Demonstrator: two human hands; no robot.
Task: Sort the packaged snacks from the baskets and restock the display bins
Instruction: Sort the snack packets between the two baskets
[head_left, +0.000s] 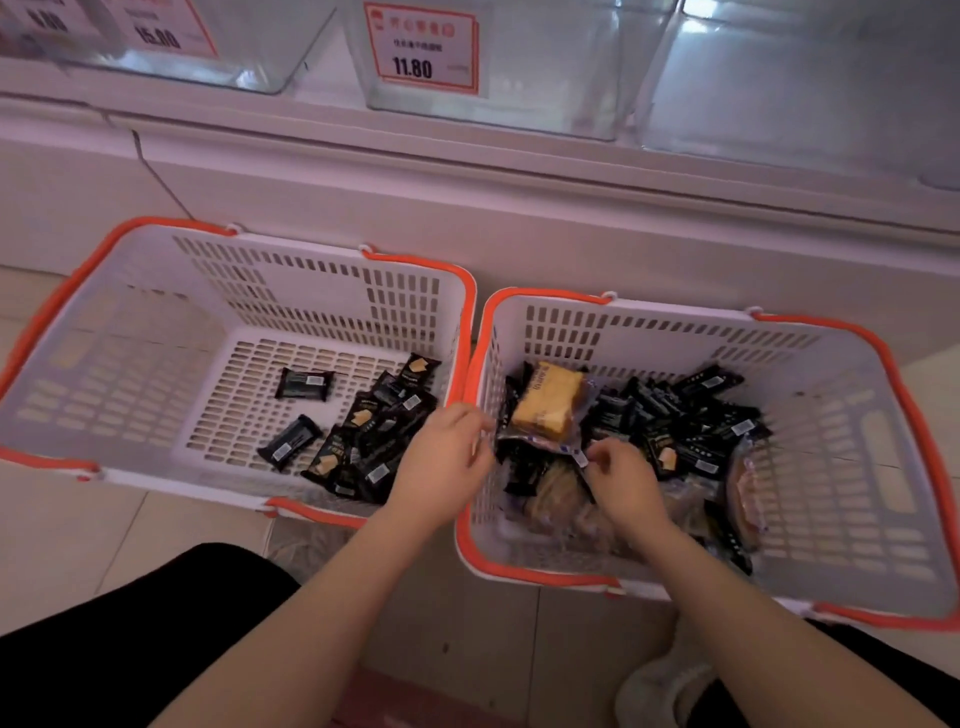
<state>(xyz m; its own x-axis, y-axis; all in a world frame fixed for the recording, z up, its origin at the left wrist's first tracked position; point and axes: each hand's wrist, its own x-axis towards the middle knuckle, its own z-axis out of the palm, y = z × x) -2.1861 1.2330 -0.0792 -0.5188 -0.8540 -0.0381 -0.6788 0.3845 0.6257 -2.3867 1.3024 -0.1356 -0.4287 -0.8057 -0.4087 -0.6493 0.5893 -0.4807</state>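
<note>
A pale tiled floor (67, 525) runs under everything, meeting the white base of a shop display unit (519, 208) that spans the far side of the view. On the unit's ledge stand clear plastic display bins (550, 67), side by side; the middle one carries an orange-framed price tag (421, 48) reading 11.80, and the one to its left bears a tag reading 15.00.

Two white slotted baskets with orange rims sit on the floor against the unit, touching each other. The left basket (130, 332) is mostly bare, with a loose heap of black snack packets (363, 436) gathered in its near right corner and two lying apart toward the middle. The right basket (857, 457) is fuller: more black packets (691, 415) are piled across it, a wrapped yellow cake slice (545, 400) lies on top near its left wall, and clear-wrapped brownish pastries (561, 499) lie along the near side.

The person crouches in front, dark trousers on both sides and a white shoe (665, 686) at the bottom right. The left hand (447, 462) hovers over the touching basket rims, fingers curled inward; whether it holds anything I cannot tell. The right hand (623, 478) is inside the right basket, fingertips pinched on the edge of a clear wrapper (563, 447) just below the cake slice.
</note>
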